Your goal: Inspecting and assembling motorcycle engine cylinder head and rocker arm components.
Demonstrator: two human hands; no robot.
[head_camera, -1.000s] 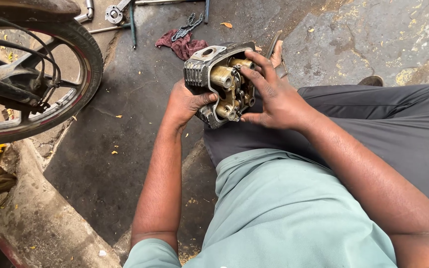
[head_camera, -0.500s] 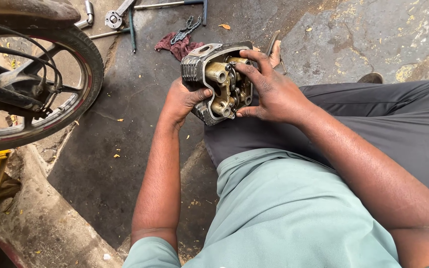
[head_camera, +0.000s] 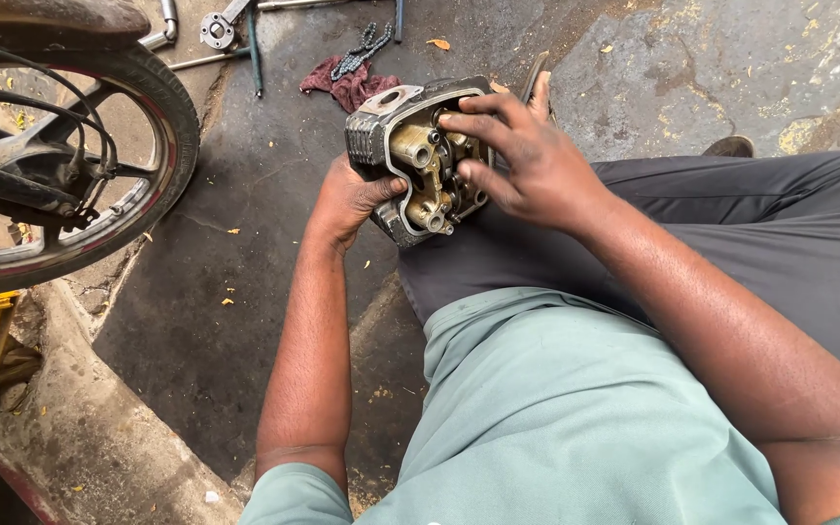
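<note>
Engine cylinder head [head_camera: 418, 160] clasped in left hand [head_camera: 347, 199], right hand [head_camera: 527, 165] fingers spread, seemingly touching its inner parts.

1 head-worn camera looks steeply down and forward over the wearer's green shirt [head_camera: 576, 408] and lap. Range is close, at arm's length. The oily concrete floor [head_camera: 245, 253] and a motorcycle wheel [head_camera: 70, 165] fill the frame's left.

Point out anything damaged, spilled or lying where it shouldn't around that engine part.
Nothing looks broken. The engine cylinder head, open and grimy, rests on the person's lap between the left hand and right hand. A loose chain lies on a red rag on the stained, oily concrete floor, with scattered tools nearby.
</note>
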